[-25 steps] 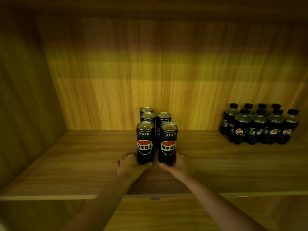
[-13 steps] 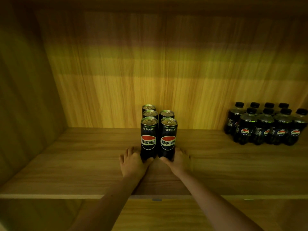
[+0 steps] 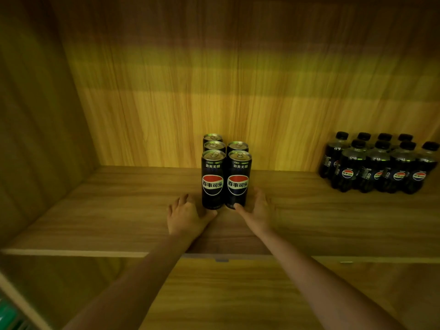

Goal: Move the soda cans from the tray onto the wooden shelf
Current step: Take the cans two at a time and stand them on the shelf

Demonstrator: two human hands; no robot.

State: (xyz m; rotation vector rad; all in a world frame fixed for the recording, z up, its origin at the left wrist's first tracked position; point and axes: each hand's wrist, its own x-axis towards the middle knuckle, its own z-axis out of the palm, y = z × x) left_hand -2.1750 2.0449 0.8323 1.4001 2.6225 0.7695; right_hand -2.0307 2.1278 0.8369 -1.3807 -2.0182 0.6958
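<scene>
Several black soda cans stand upright in two tight columns on the wooden shelf (image 3: 95, 222), near the back wall. The front left can (image 3: 212, 179) and the front right can (image 3: 238, 179) touch side by side. My left hand (image 3: 187, 217) lies palm down on the shelf just left of the front left can, fingers spread, thumb tip against the can's base. My right hand (image 3: 258, 210) rests to the right of the front right can, fingers apart, thumb tip at its base. Neither hand wraps a can. The tray is out of view.
A pack of small dark soda bottles (image 3: 381, 165) stands at the right end of the shelf. The cabinet's left side wall (image 3: 35, 139) and back panel close the shelf in. Something green (image 3: 7, 315) shows at the bottom left corner.
The two front cans slid back against the cans behind them. Both hands loosened from the cans' bases and now lie spread on the shelf beside them.
</scene>
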